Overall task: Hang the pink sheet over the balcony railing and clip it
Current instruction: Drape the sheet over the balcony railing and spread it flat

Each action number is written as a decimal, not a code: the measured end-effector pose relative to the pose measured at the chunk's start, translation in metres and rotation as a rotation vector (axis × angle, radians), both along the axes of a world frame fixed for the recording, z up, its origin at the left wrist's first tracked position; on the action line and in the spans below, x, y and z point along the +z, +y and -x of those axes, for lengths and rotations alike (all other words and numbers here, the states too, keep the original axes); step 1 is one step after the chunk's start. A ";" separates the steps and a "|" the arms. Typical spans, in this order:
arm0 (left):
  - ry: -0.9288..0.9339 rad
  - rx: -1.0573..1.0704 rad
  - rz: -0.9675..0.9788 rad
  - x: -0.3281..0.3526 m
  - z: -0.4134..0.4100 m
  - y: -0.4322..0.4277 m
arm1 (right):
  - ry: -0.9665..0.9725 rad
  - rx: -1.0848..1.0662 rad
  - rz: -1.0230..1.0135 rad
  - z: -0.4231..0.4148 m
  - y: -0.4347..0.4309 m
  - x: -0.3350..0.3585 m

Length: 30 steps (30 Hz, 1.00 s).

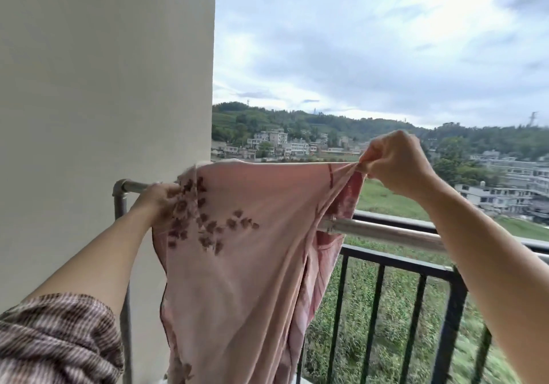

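A pink sheet (246,253) with dark flower prints hangs stretched between my two hands, its lower part falling in front of the railing. My left hand (159,198) grips its upper left corner beside the silver rail (386,233). My right hand (395,161) pinches the upper right corner, raised above the rail. The silver rail runs from a pipe elbow (120,189) at the wall off to the right, behind the sheet. No clip is in sight.
A cream wall (104,86) stands close on the left. Below the silver rail is a black barred balcony railing (416,294). Beyond lie grass, houses and hills under a cloudy sky. A striped sleeve (53,342) covers my left upper arm.
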<state>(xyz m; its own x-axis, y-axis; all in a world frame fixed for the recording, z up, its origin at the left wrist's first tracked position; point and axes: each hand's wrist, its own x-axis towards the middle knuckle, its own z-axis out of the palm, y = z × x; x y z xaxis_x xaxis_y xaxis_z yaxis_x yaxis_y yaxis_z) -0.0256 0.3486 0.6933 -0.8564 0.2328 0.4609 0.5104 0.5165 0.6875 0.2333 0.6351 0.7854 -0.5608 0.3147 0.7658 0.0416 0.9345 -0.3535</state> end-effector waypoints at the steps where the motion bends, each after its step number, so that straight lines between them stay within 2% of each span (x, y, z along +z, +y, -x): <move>1: 0.045 0.004 0.050 -0.001 0.005 -0.001 | 0.142 -0.056 0.092 -0.013 0.012 -0.006; 3: 0.046 0.032 0.131 0.001 0.013 -0.003 | 0.458 -0.178 0.267 -0.035 0.028 -0.018; 4: 0.044 0.061 0.168 0.001 0.013 -0.002 | 0.538 -0.244 0.306 -0.044 0.033 -0.023; 6: 0.027 0.116 0.205 0.002 0.009 0.007 | 0.445 -0.294 0.267 -0.054 0.041 -0.031; 9: 0.010 0.129 0.169 -0.001 -0.004 0.027 | 0.107 -0.228 0.225 -0.064 0.046 -0.040; 11: 0.019 0.138 0.048 -0.007 -0.015 0.040 | -0.043 -0.189 0.232 -0.068 0.041 -0.045; 13: -0.007 0.153 -0.187 -0.018 -0.027 0.046 | -0.114 -0.146 0.220 -0.067 0.029 -0.048; 14: -0.085 0.150 -0.346 -0.023 -0.028 0.043 | -0.118 -0.150 0.181 -0.064 0.021 -0.050; 16: -0.414 0.052 -0.672 -0.031 -0.027 0.037 | -0.058 -0.183 0.060 -0.056 0.001 -0.053; 17: -0.581 0.002 -0.785 -0.036 -0.025 0.033 | -0.032 -0.171 0.013 -0.051 -0.013 -0.055; 19: -0.685 -0.017 -0.868 -0.047 -0.022 0.029 | -0.067 -0.077 -0.082 -0.037 -0.046 -0.062; 21: -0.661 0.056 -0.810 -0.059 -0.023 0.026 | -0.174 0.017 -0.218 -0.016 -0.076 -0.074; 24: -0.616 0.047 -0.710 -0.074 -0.030 0.023 | -0.307 0.058 -0.375 0.021 -0.108 -0.089; 28: -0.465 0.049 -0.564 -0.089 -0.022 0.004 | -0.385 0.065 -0.480 0.065 -0.136 -0.099; 30: -0.460 0.054 -0.601 -0.100 -0.012 -0.003 | -0.382 0.045 -0.495 0.083 -0.143 -0.103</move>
<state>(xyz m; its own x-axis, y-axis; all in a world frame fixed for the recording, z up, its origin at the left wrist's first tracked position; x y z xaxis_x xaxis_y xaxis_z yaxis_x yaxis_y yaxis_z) -0.0137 0.3451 0.5931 -0.9960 0.0064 0.0889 0.0889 0.0019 0.9960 0.1498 0.4916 0.6823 -0.8284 -0.0563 0.5574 0.0366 0.9874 0.1542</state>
